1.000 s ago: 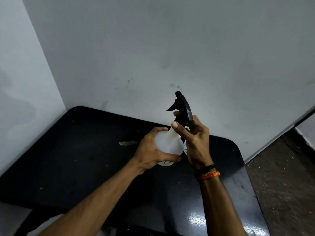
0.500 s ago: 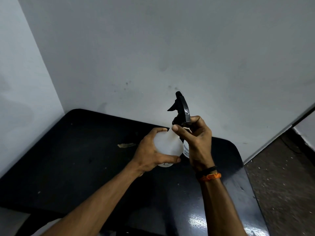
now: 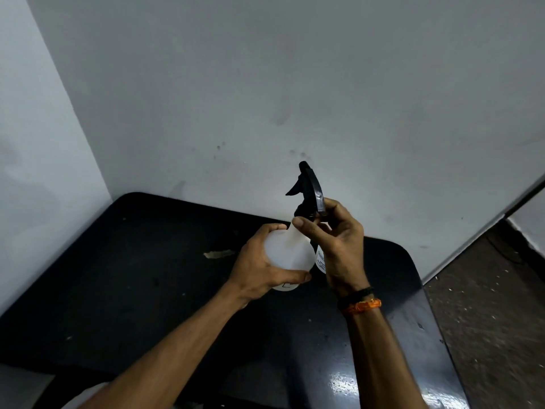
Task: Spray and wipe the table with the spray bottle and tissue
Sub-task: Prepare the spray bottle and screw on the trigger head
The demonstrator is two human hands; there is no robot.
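A translucent white spray bottle [image 3: 287,252] with a black trigger head [image 3: 308,188] is held upright above the black table [image 3: 132,284]. My left hand [image 3: 259,267] grips the bottle's round body from the left. My right hand [image 3: 339,243] holds the black neck just under the trigger head, thumb and fingers pinching it. A small torn scrap of pale paper [image 3: 218,253] lies on the table to the left of the bottle. No tissue can be seen.
The table stands in a corner, with a grey wall [image 3: 295,84] behind it and a white wall [image 3: 35,172] to its left. Speckled brown floor [image 3: 486,320] lies to the right. The table's front right part [image 3: 348,382] shines with reflected light.
Both hands and the bottle have stayed almost where they were. My right hand's fingers have shifted slightly on the neck under the trigger head.
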